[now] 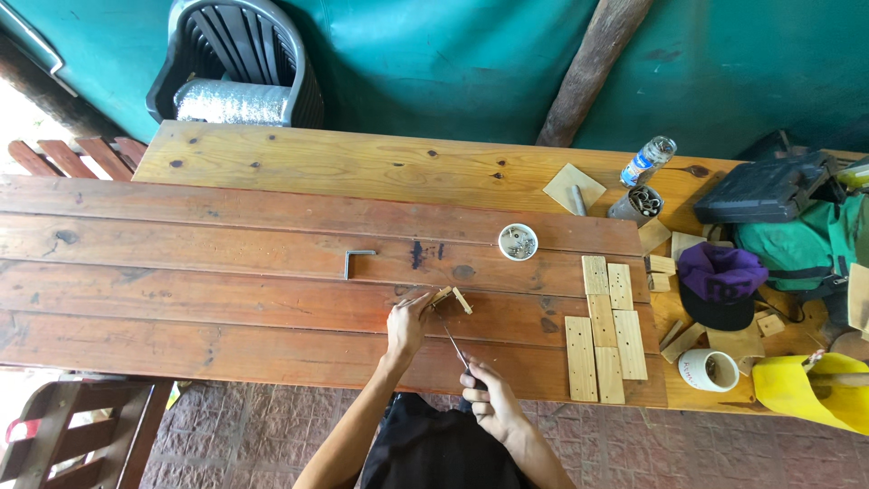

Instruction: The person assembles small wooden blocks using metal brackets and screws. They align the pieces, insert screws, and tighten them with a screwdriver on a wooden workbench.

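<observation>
Wood piece: small pale wooden piece (pixel 450 298) pinched in the left hand (pixel 407 322) grip, on the brown plank desk (pixel 226 263)
Tool: right hand (pixel 489 403) closed round a thin metal tool (pixel 454 348), tip towards the piece
Handling: looks light, stiff; hold by its edges
Nearby: drilled pale slats (pixel 605 329), white tub of screws (pixel 518 242), metal hex key (pixel 355 260)
</observation>
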